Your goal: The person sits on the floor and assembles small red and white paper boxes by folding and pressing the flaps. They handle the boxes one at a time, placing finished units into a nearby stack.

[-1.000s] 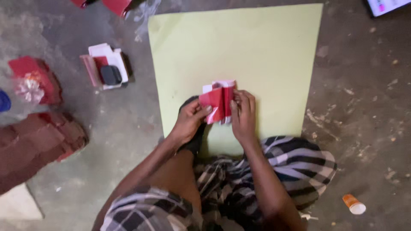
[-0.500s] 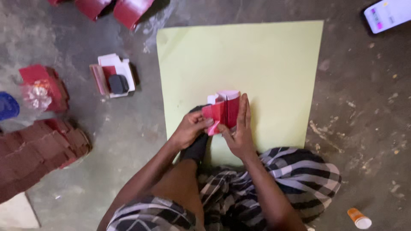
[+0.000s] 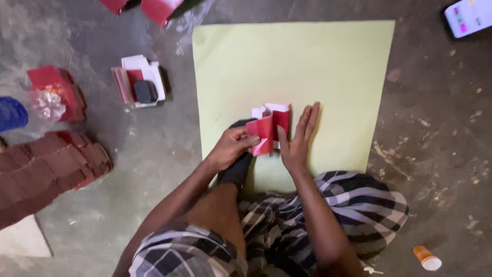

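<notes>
On stained concrete floor (image 3: 154, 169), pale green sheet (image 3: 333, 66), left hand (image 3: 230, 149) fingers pinching red card (image 3: 265, 134), right hand (image 3: 297, 138) flat, fingers spread.

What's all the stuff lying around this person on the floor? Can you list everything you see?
Paper sheet: one, pale green, flat on the floor ahead.
Folded card piece: one, red and white, on the sheet, between both hands.
Small open box: one, white and red with a dark object inside, left of the sheet.
Ribboned box: one, red, far left.
Stack of flat pieces: one, dark red, lower left.
Red boxes: two, top edge.
Phone: one, lit screen, top right.
Small bottle: one, orange with white cap, lower right.
Left hand: pinching the card piece.
Right hand: flat, pressing beside it.
</notes>
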